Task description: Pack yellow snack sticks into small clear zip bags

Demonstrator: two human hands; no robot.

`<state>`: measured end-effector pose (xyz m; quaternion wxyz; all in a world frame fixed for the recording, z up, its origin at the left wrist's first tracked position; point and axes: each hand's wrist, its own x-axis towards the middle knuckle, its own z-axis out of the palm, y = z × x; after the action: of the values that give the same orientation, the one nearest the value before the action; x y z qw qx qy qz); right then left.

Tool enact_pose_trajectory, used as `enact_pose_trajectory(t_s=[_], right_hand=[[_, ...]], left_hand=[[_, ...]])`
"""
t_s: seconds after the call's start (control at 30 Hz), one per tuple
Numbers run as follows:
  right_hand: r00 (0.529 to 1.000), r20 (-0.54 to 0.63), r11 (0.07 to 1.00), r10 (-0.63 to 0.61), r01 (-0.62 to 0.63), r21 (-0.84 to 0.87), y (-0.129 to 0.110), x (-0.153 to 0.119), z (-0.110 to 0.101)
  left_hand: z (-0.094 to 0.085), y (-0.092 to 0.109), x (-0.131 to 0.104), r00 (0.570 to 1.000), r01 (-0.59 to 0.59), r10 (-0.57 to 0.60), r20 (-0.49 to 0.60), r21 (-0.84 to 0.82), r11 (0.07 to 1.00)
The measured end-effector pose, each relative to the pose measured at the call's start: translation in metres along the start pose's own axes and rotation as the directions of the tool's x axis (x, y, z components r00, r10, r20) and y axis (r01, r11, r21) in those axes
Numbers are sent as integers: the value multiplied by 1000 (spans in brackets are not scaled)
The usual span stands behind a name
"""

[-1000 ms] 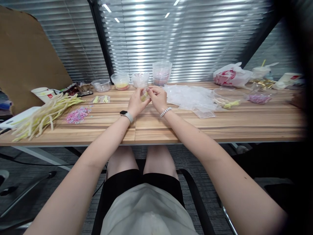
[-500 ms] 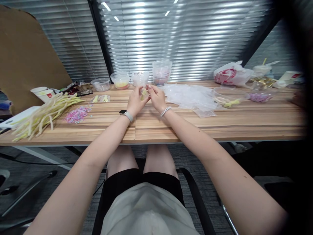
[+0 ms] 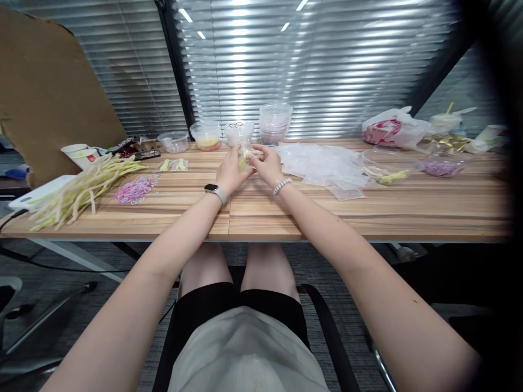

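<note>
My left hand (image 3: 231, 173), with a watch on the wrist, is closed on a small clear plastic bag (image 3: 244, 160) with something yellow in it. My right hand (image 3: 268, 166), wearing a bead bracelet, pinches the bag's right side. Fingers cover part of the bag, so its opening cannot be made out. Just right of my hands lies a spread pile of clear plastic bags (image 3: 321, 163). To the left, small filled bags (image 3: 175, 165) with yellow pieces lie flat on the wooden table (image 3: 265, 218).
Behind my hands stand clear tubs, one with metal rings (image 3: 239, 132), and a tub stack (image 3: 275, 125). Left are yellow fuzzy stems (image 3: 81, 193) and a pink-purple pile of small pieces (image 3: 134, 190). At right sit a shallow clear container (image 3: 390, 166) and a white carrier bag (image 3: 394, 128).
My right hand's fingers have shifted lower onto the bag's side. The bag stays between both hands. The whole view has shifted slightly.
</note>
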<state>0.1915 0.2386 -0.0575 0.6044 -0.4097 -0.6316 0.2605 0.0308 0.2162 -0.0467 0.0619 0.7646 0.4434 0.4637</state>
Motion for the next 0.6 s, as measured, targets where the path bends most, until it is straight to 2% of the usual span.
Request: enact_pose_trajectory(t_s=[0.13,0.23,0.43,0.53,0.6], right_hand=[[997,-51,999,50,-51,-11,1,6,-6],[994,-61,995,95,-96,-19,3,9,-7],[981,-95,984,168,-162,73,5,11,-9],[972,-120,978,204,-197,70,4,14,-11],[968,-130,977,215,-212,36,4,15,-12]], left_hand=[[0,0,0,999,6,-11,42,102,995],[0,1,0,999,-48,46,27,110,993],[-4,6,0,990,-143,139,38,119,983],[-9,6,2,994,-105,100,35,206,973],[-13,0,5,1000,-7,2,18,302,953]])
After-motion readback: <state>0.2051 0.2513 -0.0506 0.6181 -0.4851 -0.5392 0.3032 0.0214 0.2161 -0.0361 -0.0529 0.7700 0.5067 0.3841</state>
